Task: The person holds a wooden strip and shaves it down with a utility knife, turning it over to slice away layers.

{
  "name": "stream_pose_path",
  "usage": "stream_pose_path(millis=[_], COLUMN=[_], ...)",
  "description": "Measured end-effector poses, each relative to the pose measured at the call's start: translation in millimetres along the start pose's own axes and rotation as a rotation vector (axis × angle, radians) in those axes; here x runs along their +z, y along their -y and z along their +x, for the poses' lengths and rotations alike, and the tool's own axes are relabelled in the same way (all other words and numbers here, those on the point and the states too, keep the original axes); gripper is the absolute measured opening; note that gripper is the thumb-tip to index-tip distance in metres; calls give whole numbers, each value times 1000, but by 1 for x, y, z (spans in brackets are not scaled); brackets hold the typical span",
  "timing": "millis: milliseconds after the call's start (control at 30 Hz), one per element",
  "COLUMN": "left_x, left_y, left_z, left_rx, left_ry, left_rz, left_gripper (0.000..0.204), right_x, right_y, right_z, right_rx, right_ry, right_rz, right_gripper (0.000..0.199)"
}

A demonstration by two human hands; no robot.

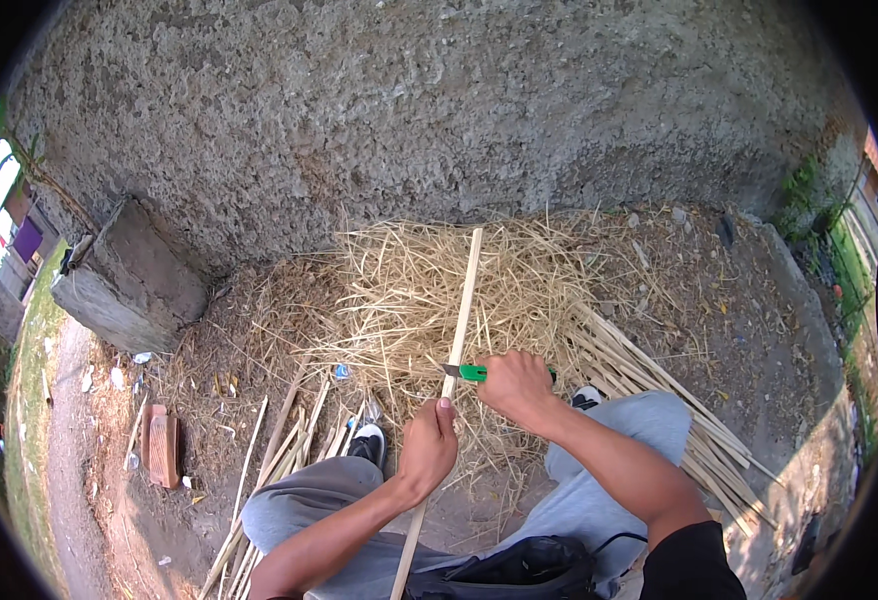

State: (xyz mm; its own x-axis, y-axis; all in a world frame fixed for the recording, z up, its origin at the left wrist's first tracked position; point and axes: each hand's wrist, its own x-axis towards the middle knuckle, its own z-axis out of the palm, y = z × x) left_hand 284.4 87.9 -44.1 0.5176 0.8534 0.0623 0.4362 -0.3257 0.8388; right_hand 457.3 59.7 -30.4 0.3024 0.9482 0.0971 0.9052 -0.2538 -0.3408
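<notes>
Head cam, left to right: concrete block [129, 275] by wall, brick [163, 448] on dirt, loose sticks [284, 450]. Left hand [429, 448] wrapped tight round long stick [456, 350], pointing away over straw pile [429, 300]. Right hand [515, 385] closed on green-handled knife [471, 373], blade touching stick. More sticks [659, 390] stacked right.
</notes>
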Motion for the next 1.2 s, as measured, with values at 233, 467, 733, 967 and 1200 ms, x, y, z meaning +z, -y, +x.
stream_pose_path(millis=[233,467,733,967,1200], left_x=[-13,-12,-26,-45,-57], left_y=[-19,-19,-13,-2,10], left_z=[-4,-15,-33,-58,-64], left_rx=[-78,-40,-14,-4,-133], left_ry=[111,115,198,235,352], left_rz=[171,190,150,127,83], left_gripper=[38,37,31,35,34], right_x=[7,16,16,22,35], right_y=[-7,-28,-47,-58,-88], right_z=[9,24,32,44,58], right_rx=[38,66,156,193,320], right_ry=[60,-64,-83,-93,33], right_rz=[-58,-119,-94,-147,-167], right_gripper=[19,19,19,20,18])
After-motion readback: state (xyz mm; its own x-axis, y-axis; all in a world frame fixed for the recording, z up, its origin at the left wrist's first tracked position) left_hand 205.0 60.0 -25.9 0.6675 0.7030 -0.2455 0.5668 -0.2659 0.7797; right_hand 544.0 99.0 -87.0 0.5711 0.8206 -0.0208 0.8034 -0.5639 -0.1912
